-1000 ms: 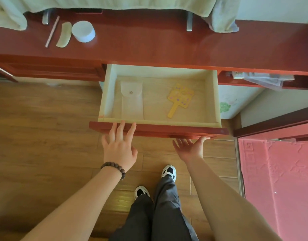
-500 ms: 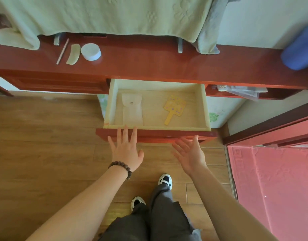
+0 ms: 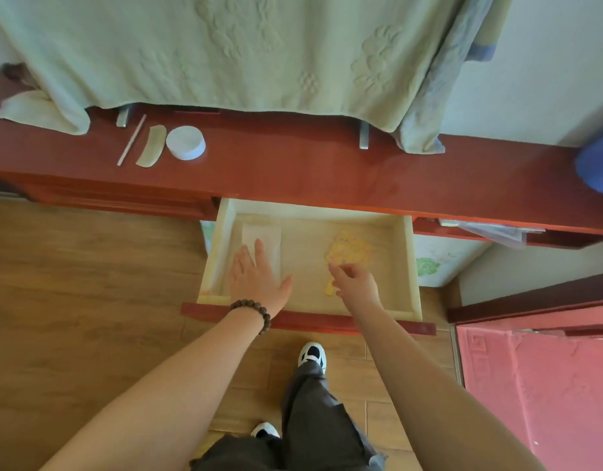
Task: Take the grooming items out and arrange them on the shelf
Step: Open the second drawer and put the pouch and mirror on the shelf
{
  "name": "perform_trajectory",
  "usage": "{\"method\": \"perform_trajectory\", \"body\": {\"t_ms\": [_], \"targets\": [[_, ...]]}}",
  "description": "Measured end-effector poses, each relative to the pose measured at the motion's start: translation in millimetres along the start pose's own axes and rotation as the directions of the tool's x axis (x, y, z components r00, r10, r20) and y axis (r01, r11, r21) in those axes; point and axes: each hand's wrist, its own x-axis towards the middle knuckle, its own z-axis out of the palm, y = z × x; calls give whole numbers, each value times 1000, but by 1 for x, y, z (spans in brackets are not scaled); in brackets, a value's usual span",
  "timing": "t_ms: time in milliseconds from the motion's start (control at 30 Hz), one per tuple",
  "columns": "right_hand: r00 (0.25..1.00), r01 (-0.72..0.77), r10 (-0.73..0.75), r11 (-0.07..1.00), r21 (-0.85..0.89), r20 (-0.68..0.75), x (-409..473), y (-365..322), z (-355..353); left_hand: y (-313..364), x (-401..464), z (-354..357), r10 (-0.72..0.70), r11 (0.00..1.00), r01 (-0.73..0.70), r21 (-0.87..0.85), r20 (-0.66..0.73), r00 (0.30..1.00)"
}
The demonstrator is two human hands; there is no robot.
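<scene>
Red wooden shelf (image 3: 293,168) with stick (image 3: 131,140), comb (image 3: 152,145), white jar (image 3: 185,143), draped towel (image 3: 225,52).

Left hand (image 3: 257,278) flat over white pouch (image 3: 262,239), right hand (image 3: 356,285) at yellow mirror (image 3: 349,251) in drawer (image 3: 415,266).

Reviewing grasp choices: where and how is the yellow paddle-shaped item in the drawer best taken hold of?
Probably by its narrow handle, pinched from above by the right hand already over it. The yellow paddle-shaped item lies flat on the drawer floor, handle toward the person, so the slim near end looks easiest to lift.
</scene>
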Motion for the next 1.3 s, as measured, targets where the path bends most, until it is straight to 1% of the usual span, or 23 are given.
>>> {"method": "perform_trajectory", "body": {"t_ms": [100,233,300,433,567,700,833,933,1033,1133,1233,1300], "targets": [[998,-56,57,968,-246,-5,27,1,5,7,23,10,-114,993,115,-5,92,989],[987,-151,160,886,-438,-16,57,15,12,10,50,20,-239,969,246,-36,138,961],[982,-171,189,825,-539,-23,67,20,16,11,58,25,-288,956,293,-6,164,943],[965,-261,235,803,-536,-117,71,19,24,11,63,34,-326,945,316,81,233,916],[944,-330,252,756,-566,-214,72,18,37,8,67,41,-324,946,310,95,211,922],[912,-408,312,750,-520,-266,80,18,43,5,73,41,-311,950,299,85,214,926],[902,-430,341,758,-489,-265,82,19,48,1,75,40,-297,953,304,-1,216,930],[909,-415,334,772,-482,-247,82,21,50,-1,73,37,-253,962,267,-58,180,951],[899,-432,339,791,-433,-277,81,20,50,-3,70,31,-214,962,239,-135,175,961],[897,-436,342,792,-428,-281,81,17,48,-5,66,23,-170,970,193,-148,154,973],[920,-391,315,794,-467,-235,82,16,44,-8,64,15,-119,978,139,-153,134,984],[923,-381,307,810,-447,-231,81,16,42,-11,62,11,-98,976,121,-180,132,986]]}}
